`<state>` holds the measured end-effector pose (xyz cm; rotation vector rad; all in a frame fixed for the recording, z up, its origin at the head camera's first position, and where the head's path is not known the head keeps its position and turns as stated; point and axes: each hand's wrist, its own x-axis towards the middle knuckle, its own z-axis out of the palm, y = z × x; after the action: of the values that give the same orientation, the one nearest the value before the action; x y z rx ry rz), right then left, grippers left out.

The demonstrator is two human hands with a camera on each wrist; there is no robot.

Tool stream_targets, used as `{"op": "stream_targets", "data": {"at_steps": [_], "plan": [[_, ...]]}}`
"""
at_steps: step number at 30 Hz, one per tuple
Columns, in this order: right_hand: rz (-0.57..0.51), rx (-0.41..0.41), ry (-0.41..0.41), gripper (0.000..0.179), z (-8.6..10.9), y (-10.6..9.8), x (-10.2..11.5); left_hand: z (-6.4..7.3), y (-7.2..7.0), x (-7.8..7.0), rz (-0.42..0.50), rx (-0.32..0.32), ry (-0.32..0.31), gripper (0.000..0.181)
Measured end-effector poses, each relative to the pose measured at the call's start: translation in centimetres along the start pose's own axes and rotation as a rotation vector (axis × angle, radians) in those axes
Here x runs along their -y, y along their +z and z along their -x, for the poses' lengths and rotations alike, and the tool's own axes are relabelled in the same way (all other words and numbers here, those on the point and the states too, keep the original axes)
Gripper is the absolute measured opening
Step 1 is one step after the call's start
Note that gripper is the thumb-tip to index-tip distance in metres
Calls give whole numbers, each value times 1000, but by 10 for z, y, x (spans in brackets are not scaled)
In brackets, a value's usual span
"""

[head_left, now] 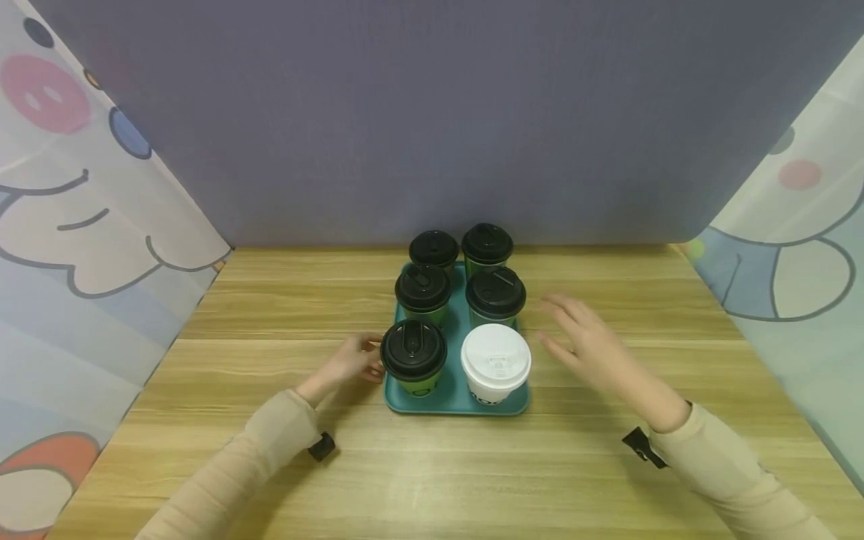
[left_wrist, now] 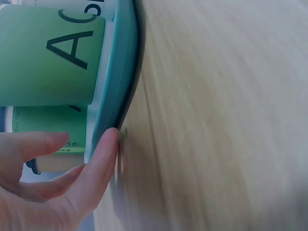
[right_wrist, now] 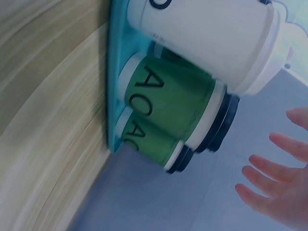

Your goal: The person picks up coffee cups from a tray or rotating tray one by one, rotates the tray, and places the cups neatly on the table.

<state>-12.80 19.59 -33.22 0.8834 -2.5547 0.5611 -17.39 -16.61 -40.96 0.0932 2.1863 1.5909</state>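
A teal tray carries several lidded paper cups in two rows. The front left cup has a green sleeve and a black lid; beside it stands a white cup with a white lid. My left hand is at the tray's left side. In the left wrist view, one fingertip touches the tray's edge, and the thumb stays apart from it. My right hand hovers right of the tray with fingers spread, holding nothing. The right wrist view shows its fingers away from the cup lids.
Behind the front pair stand black-lidded cups, with the rear ones near the grey back wall. The wood-grain table extends on both sides of the tray. Cartoon-printed curtains flank it. Small black pieces hang at both cuffs.
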Motion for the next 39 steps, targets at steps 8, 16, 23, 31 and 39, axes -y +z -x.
{"op": "stream_targets", "data": {"at_steps": [8,16,23,31,39], "plan": [[-59,49,-42,40,-5,6,14,-2,5,3,12,8,-9,45],[-97,114,-48,45,-6,9,23,-2,9,5,8,-10,-19,49],[-84,127,-98,52,-6,14,28,-1,11,4,-56,-28,-6,47],[-85,145,-143,55,-8,22,34,0,9,10,-6,5,97,34],[-62,179,-121,60,-11,29,40,1,13,6,-38,-38,2,36]]}}
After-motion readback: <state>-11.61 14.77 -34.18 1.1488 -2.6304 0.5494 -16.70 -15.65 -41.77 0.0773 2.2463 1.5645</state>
